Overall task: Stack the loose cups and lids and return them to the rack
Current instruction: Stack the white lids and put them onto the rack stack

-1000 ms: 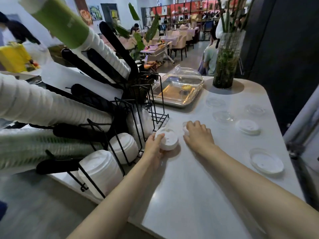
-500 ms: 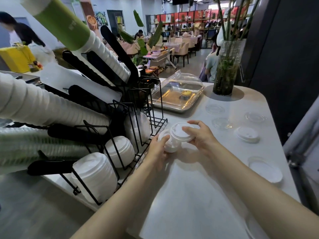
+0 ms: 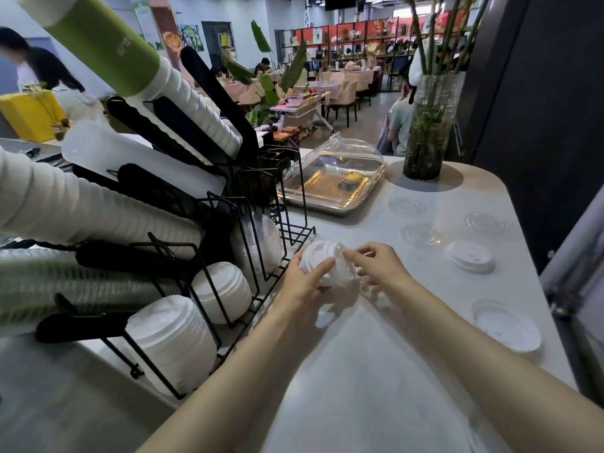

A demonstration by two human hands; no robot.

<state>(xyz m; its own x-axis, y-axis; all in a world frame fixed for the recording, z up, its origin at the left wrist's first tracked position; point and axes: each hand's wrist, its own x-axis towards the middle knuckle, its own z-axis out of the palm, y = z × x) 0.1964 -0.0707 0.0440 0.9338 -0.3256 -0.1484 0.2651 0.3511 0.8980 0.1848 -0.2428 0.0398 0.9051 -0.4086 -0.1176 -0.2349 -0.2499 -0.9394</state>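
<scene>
My left hand grips a small stack of white lids just above the counter, beside the black wire rack. My right hand pinches the stack's right edge with thumb and fingertips. The rack holds long sleeves of white cups and stacks of white lids in its lower slots. Loose on the counter to the right lie a white lid, a larger white lid and three clear lids.
A metal tray under a clear dome cover stands behind the rack's end. A glass vase with green stems is at the back right. The counter's right edge drops off beside a dark wall. People sit in the café behind.
My right hand picked a lid off the counter and brought it onto the lid in my left hand. Both hands now hold the joined stack slightly higher.
</scene>
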